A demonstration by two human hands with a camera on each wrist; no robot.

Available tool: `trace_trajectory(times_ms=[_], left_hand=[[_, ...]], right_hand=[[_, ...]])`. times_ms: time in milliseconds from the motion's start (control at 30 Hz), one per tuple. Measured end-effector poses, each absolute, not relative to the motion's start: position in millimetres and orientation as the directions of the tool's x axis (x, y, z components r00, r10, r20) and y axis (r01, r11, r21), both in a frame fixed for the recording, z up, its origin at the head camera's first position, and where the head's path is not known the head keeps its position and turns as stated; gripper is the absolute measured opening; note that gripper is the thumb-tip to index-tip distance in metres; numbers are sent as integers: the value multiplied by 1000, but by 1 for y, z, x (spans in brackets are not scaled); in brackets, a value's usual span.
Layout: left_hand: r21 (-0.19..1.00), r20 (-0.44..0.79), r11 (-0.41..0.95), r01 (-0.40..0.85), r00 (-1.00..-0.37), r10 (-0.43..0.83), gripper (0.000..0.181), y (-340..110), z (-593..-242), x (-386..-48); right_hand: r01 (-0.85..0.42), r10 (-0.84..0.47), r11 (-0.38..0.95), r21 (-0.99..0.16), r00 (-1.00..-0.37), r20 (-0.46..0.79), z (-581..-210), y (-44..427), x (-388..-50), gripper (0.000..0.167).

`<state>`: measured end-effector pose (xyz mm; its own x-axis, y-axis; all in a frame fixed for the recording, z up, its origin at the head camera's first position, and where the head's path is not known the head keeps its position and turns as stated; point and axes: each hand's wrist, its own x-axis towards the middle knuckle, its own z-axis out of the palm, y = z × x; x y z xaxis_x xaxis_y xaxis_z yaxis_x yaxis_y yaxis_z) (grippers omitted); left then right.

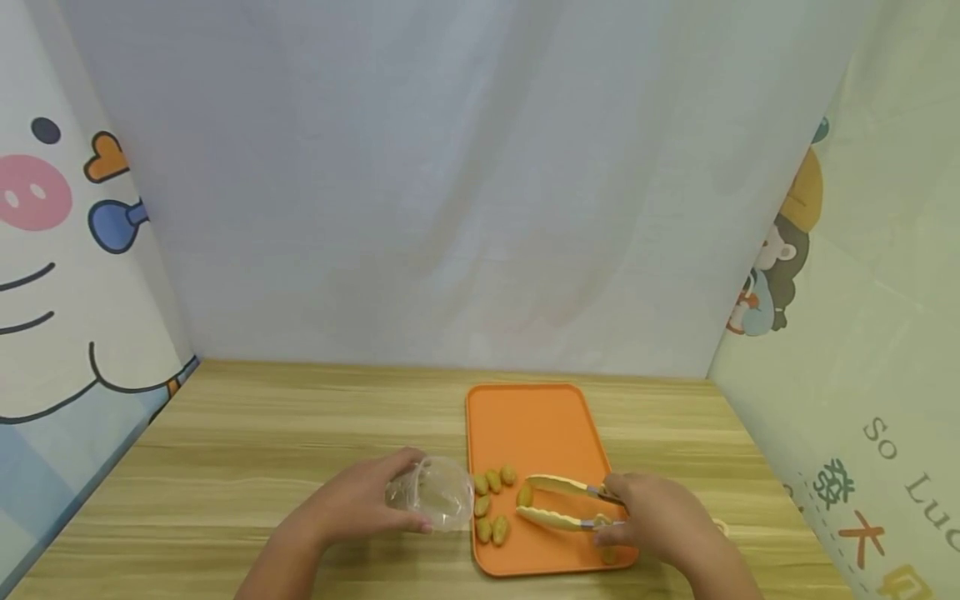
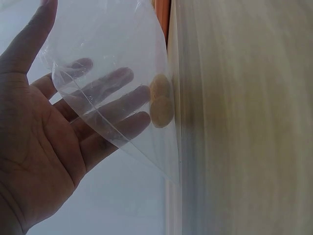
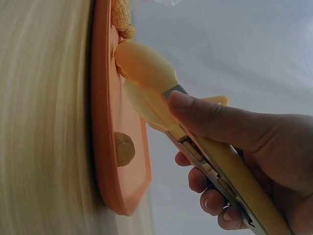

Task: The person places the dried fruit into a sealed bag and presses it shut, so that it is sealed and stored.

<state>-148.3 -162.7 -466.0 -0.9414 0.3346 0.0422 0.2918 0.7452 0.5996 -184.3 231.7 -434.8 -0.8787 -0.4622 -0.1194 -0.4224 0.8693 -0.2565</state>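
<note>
My left hand (image 1: 367,500) holds a clear plastic bag (image 1: 442,493) at the tray's left edge, thumb on one side and fingers on the other. The bag's rounded mouth faces the tray. Through the plastic, in the left wrist view, two oval pieces (image 2: 161,111) show beyond the fingertips. My right hand (image 1: 663,517) grips yellow-tipped tongs (image 1: 558,521) low over the orange tray (image 1: 532,417). One yellow-brown piece (image 1: 524,496) lies between the parted tong tips; whether they touch it, I cannot tell. Several similar pieces (image 1: 482,506) lie along the tray's left side.
Another piece (image 3: 124,149) lies on the tray close to my right hand, near its lower right corner. The tray rests on a wood-grain table (image 1: 300,417). A pale curtain (image 1: 450,208) hangs behind, and printed sheets (image 1: 862,333) stand at both sides.
</note>
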Motion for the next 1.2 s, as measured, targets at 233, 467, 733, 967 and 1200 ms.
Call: trace_trajectory(times_ms=[233, 467, 733, 967, 1200], left_hand=[[597, 51, 745, 298, -941, 336, 86, -162, -467, -148], [602, 43, 744, 291, -942, 333, 87, -162, -468, -148], [611, 29, 741, 279, -943, 331, 87, -163, -468, -148], [606, 24, 746, 275, -944, 328, 88, -163, -467, -148], [606, 31, 744, 282, -942, 333, 87, -163, -466, -148]], right_hand=[[-429, -468, 868, -251, -874, -127, -434, 231, -182, 43], [-429, -468, 869, -248, -875, -123, -432, 230, -180, 41], [-442, -471, 867, -229, -877, -92, -433, 230, -179, 39], [-457, -480, 864, -214, -874, -71, -433, 230, -179, 37], [-467, -491, 857, -216, -869, -69, -434, 231, -180, 37]])
